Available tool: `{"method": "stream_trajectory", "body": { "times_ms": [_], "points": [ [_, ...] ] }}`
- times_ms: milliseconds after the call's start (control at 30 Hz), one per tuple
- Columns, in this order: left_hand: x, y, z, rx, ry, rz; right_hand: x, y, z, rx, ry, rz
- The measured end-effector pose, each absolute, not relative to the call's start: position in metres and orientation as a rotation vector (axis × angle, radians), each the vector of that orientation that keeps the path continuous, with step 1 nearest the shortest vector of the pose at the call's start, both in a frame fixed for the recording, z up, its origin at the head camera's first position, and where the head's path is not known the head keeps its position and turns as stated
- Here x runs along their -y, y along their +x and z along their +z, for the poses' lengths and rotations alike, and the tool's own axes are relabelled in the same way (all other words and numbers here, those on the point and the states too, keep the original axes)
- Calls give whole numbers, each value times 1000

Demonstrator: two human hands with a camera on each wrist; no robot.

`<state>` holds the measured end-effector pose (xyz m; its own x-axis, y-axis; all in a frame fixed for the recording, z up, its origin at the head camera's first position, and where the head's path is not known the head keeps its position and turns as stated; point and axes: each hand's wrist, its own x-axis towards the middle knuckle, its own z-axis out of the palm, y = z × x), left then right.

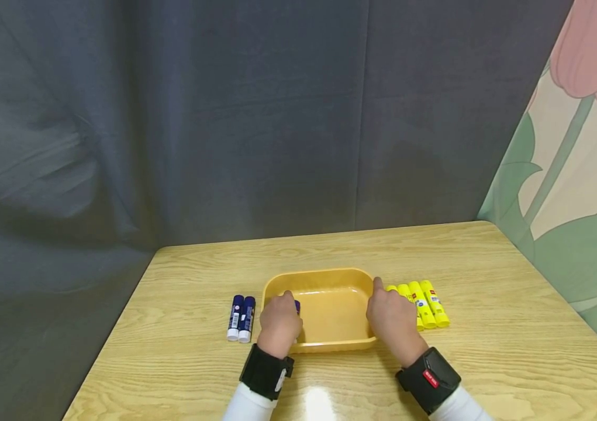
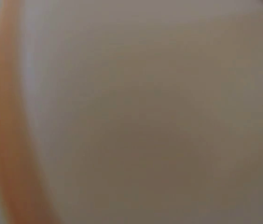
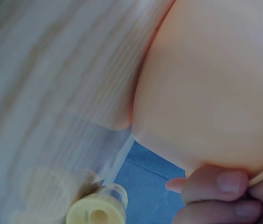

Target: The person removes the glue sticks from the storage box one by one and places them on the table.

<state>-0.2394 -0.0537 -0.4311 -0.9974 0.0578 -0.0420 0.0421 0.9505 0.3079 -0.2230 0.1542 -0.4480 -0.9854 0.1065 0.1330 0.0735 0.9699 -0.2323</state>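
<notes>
A shallow yellow plastic tray (image 1: 332, 346) stands on the wooden table between both hands. My left hand (image 1: 280, 320) grips its left side, knuckles up. Just inside the tray, next to that hand, shows the dark blue end of a glue stick (image 1: 297, 305), mostly hidden by the fingers. Across from it, my right hand (image 1: 392, 316) holds the right rim; in the right wrist view its curled fingers (image 3: 215, 184) lie against the tray wall (image 3: 206, 93). The left wrist view is a blurred close-up with an orange band along one side.
Left of the tray lie two dark blue glue sticks (image 1: 246, 318) with white ends, side by side. Several yellow glue sticks (image 1: 434, 304) lie in a row just right of my right hand. A dark grey curtain (image 1: 277, 128) hangs behind the table (image 1: 182, 374); a flower-patterned wall (image 1: 582, 193) borders the right.
</notes>
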Motion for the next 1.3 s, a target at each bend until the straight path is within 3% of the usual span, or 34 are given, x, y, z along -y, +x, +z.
{"method": "stream_trajectory", "body": {
  "times_ms": [1000,1300],
  "points": [
    [47,-255,-453,-3225,207,299,-154,-224,-447,2996,-134,347],
    [52,-257,-450,-3172,257,473,-154,-224,-448,2999,-146,345]
  ]
}}
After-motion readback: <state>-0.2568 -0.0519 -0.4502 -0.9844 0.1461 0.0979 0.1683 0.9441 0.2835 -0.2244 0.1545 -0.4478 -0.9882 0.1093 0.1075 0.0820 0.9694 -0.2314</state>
